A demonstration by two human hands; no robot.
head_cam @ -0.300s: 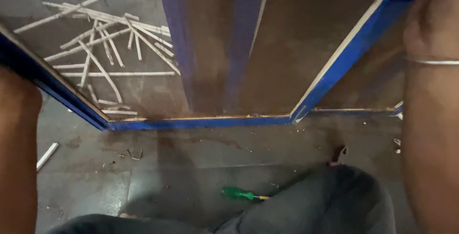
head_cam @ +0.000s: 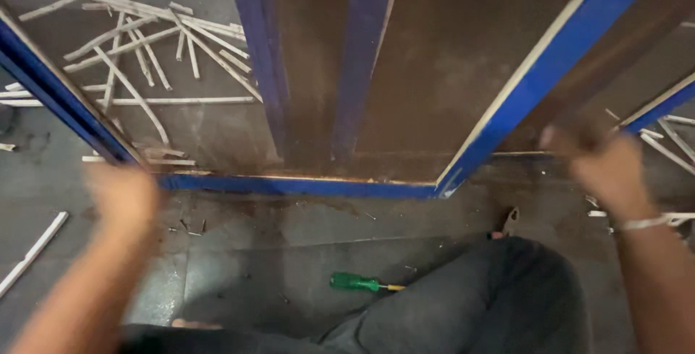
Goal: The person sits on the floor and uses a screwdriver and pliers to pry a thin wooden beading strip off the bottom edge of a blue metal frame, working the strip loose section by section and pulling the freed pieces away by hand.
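A brown wooden cabinet frame with blue edge strips (head_cam: 289, 184) lies open toward me on the grey floor. My left hand (head_cam: 124, 195) is motion-blurred, just in front of the left blue edge (head_cam: 58, 100), and its grip is unreadable. My right hand (head_cam: 604, 169), with a thin bracelet on the wrist, is beside the right blue-edged panel (head_cam: 536, 86). Its fingertips are against the brown board behind that edge, too blurred to tell a hold. My grey-trousered knee (head_cam: 499, 296) is at the bottom.
A green-handled screwdriver (head_cam: 356, 281) lies on the floor by my knee. Pliers (head_cam: 510, 220) rest near the frame's right corner. Several white strips (head_cam: 145, 50) are scattered behind the left panel, with more at the right (head_cam: 670, 137) and one at the left (head_cam: 32, 253).
Both arms, which filled the frame's side edges, have swung in so that the hands now show near the cabinet's left and right blue edges. The cabinet has not shifted.
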